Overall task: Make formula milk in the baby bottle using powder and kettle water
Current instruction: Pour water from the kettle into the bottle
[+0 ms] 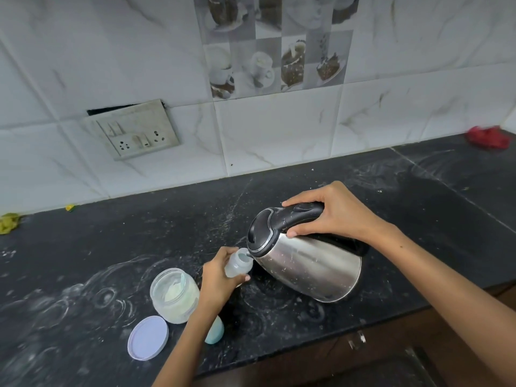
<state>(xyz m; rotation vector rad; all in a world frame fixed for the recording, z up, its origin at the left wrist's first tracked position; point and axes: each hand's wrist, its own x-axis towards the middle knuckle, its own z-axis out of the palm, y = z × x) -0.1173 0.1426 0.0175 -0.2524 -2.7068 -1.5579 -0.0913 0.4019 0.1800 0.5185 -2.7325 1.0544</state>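
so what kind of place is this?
Most likely a home kitchen: black stone countertop, white marble-look tiled wall with a switch-and-socket plate, and a tilted stainless steel electric kettle.

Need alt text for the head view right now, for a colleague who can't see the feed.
Right hand tips a steel kettle, spout at the open baby bottle held by the left hand above a black counter. Nearby sit an open powder jar and its lid.

1. The left hand (220, 277) reaches in from below, forearm angled up and right, fingers curled closed in a grip.
2. The right hand (332, 212) comes from the right, palm down, fingers clenched, wrist bent leftward.
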